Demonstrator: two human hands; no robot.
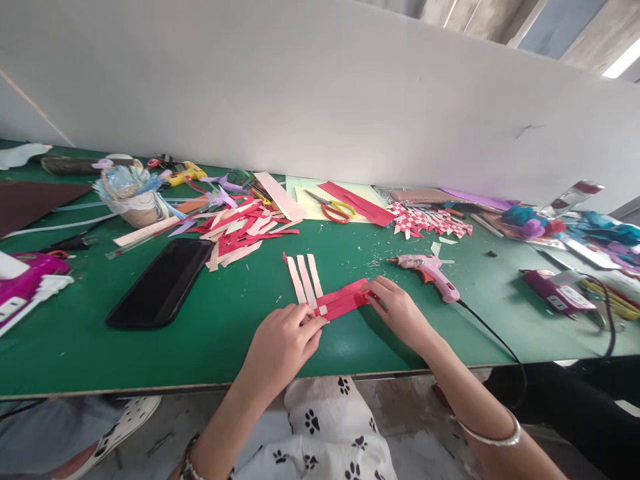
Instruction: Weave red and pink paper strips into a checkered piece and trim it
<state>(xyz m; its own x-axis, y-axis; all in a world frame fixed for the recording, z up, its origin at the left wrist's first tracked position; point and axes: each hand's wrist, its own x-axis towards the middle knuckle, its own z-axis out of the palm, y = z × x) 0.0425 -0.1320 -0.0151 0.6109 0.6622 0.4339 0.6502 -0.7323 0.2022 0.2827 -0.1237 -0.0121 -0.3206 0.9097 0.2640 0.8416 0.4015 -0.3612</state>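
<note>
Red paper strips [345,300] lie side by side on the green table, interlaced at their left end with pale pink paper strips [304,277] that point away from me. My left hand [285,333] is closed with its fingertips on the crossing of the strips. At the right end of the red strips, my right hand [397,307] pinches the paper between thumb and fingers. Its fingertips partly hide that end. A pink glue gun [427,270] lies beyond my right hand, its cord running to the table's front edge.
A black phone [160,283] lies at the left. Loose red and pink strips [245,227] are heaped behind it. Scissors [337,210] and woven checkered pieces [430,221] lie at the back. Purple power sockets [557,291] stand at right. The table [200,363] ends at a white wall.
</note>
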